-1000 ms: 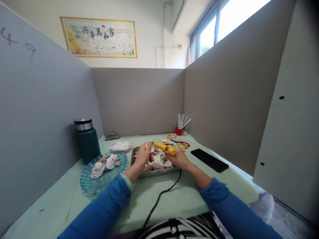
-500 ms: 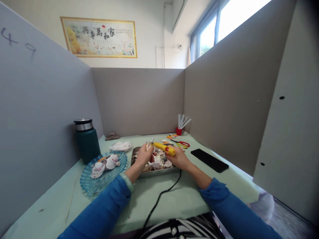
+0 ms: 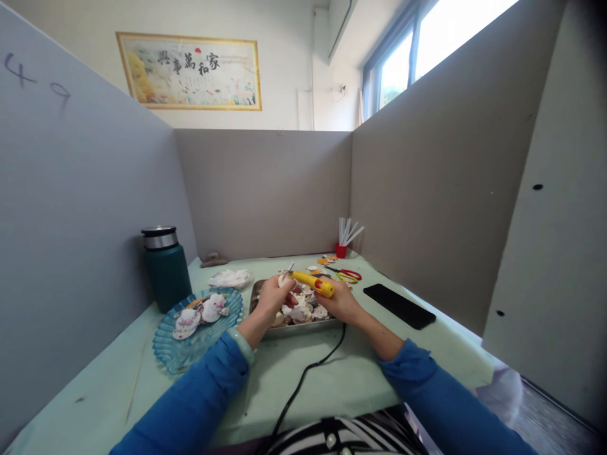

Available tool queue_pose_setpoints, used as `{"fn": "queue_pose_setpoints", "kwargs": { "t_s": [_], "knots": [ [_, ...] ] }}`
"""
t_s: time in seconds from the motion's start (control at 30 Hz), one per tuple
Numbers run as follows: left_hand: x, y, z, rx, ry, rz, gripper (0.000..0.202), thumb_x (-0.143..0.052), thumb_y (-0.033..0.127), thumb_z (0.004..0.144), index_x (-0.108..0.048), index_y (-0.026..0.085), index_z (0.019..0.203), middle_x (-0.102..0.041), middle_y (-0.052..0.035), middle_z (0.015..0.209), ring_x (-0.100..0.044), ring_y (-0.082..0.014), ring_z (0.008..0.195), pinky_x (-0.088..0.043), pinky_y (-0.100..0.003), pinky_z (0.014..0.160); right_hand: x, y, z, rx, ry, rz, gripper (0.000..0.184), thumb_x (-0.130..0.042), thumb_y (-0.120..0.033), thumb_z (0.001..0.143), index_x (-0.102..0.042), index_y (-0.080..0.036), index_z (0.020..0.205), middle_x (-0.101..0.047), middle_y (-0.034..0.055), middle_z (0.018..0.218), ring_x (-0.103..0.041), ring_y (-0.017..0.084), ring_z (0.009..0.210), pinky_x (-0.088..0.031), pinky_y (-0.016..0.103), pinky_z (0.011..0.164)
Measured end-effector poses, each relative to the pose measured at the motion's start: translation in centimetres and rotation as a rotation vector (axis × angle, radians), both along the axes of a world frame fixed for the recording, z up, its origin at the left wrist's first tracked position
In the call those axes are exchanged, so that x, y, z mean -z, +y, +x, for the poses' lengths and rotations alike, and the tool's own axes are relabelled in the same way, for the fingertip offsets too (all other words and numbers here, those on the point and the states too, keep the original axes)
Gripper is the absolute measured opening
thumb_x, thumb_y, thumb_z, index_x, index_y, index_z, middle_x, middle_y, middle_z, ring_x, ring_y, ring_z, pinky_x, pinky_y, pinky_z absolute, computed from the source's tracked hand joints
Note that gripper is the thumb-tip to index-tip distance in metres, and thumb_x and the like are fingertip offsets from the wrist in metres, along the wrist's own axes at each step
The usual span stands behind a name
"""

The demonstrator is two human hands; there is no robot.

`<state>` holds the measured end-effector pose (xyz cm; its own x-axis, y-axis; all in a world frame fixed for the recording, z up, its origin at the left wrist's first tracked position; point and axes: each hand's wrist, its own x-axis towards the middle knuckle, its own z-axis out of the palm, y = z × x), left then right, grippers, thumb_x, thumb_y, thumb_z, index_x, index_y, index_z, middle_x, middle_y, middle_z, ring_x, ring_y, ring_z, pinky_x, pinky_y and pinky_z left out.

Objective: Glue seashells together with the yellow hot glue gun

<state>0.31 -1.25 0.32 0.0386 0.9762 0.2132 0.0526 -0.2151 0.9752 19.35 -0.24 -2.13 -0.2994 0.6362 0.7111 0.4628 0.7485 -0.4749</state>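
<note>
Centrally, a small shell [image 3: 283, 279] is pinched in the closed left hand [image 3: 271, 297], and a yellow corded tool [image 3: 312, 282] is gripped by the right hand [image 3: 340, 302]. A slip is judged the main risk: with the shell held only at the fingertips, the tool tip could skid onto them, or the black cord [image 3: 303, 379] could be snagged on the tabletop [image 3: 332, 385]. The shell is held above the metal tray [image 3: 303, 327], just beside the tool tip; contact cannot be made out.

Near table [image 3: 360, 379] open, cord [image 3: 303, 376] crossing — plate [image 3: 167, 355] left, phone [image 3: 399, 305] right, 3 partitions [image 3: 263, 189] around.
</note>
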Motion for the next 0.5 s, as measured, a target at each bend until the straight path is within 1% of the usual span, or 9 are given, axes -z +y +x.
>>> {"fn": "queue_pose_setpoints", "kwargs": {
  "t_s": [0.17, 0.3, 0.5],
  "knots": [
    [-0.29, -0.15, 0.06, 0.007, -0.054, -0.076, 0.019, -0.068, 0.029, 0.075, -0.060, 0.012, 0.076, -0.062, -0.0026, 0.049, -0.058, -0.0110, 0.042, -0.045, -0.018, 0.044, 0.05, 0.03, -0.01, -0.003, -0.001, 0.022, 0.004, -0.053, -0.020, 0.075, -0.057, -0.019, 0.077, -0.052, -0.0028, 0.067, -0.047, 0.012, 0.057, -0.036, 0.023, 0.056],
    [-0.51, -0.39, -0.01, 0.012, -0.096, -0.110, 0.019, -0.071, 0.027, 0.074, -0.059, 0.012, 0.074, -0.063, -0.0032, 0.050, -0.058, -0.0108, 0.043, -0.046, -0.018, 0.045, 0.16, 0.10, 0.00, 0.007, 0.002, 0.053, 0.002, -0.054, -0.020, 0.075, -0.055, -0.019, 0.074, -0.051, -0.0030, 0.065, -0.047, 0.012, 0.058, -0.036, 0.023, 0.056],
    [0.03, 0.18, -0.39, 0.026, -0.180, -0.119, 0.022, -0.075, 0.027, 0.070, -0.059, 0.012, 0.075, -0.067, -0.0048, 0.061, -0.059, -0.0097, 0.045, -0.048, -0.019, 0.046, 0.01, -0.13, -0.05, 0.010, 0.001, 0.048, 0.004, -0.053, -0.020, 0.076, -0.057, -0.019, 0.076, -0.053, -0.0026, 0.066, -0.048, 0.012, 0.058, -0.036, 0.023, 0.057]
  ]
}}
